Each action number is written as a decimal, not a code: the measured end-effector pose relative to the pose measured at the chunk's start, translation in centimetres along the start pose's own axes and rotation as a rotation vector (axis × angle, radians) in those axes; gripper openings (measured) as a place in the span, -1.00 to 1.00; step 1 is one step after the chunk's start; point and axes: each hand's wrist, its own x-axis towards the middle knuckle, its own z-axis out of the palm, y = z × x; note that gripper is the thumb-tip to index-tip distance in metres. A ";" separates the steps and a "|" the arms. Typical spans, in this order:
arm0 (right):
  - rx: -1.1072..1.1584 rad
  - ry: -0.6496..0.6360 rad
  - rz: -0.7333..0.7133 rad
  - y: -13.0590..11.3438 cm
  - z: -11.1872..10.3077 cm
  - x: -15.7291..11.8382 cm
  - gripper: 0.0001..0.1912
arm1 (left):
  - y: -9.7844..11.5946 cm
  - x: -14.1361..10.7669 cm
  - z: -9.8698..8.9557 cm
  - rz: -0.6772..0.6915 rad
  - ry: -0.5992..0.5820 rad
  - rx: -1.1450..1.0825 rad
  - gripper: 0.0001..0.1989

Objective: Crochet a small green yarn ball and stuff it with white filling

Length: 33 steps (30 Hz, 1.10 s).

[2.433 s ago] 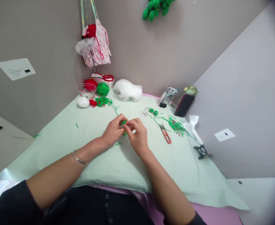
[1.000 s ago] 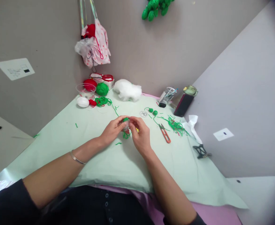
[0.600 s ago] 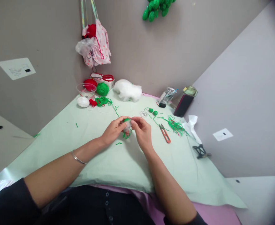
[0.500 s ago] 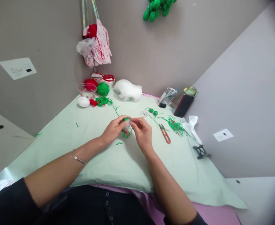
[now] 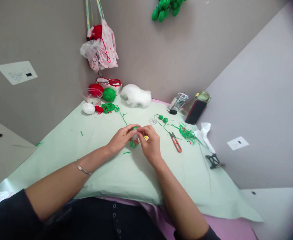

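Note:
My left hand (image 5: 121, 138) is closed round a small green crocheted piece (image 5: 135, 127) with a whitish tuft of stuffing (image 5: 135, 136) at its opening. Green yarn loops (image 5: 133, 144) hang below the fingers. My right hand (image 5: 150, 141) meets it from the right, thumb and fingertips pinched at the tuft; a small yellow thing (image 5: 146, 137) shows by its fingers. What exactly the right fingertips grip is too small to tell. Orange thread snips (image 5: 176, 143) lie to the right of my hands, near two small green balls (image 5: 163, 119) with yarn tails.
White stuffing (image 5: 136, 96) sits at the back of the pale green cloth (image 5: 116, 180). Yarn balls (image 5: 109, 95) and a clear tub (image 5: 91, 96) are at the back left. Toward the right are a clear cup (image 5: 178, 102), a dark phone (image 5: 196, 111) and yarn scraps (image 5: 188, 134).
My right fingers have shifted slightly left over the tuft, and a small yellow thing now shows beside them. The left hand keeps its hold on the green piece.

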 end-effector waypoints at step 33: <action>0.162 -0.087 0.234 0.0 -1.0 1.0 -0.79 | 0.5 0.1 -0.4 0.142 0.131 0.184 -0.75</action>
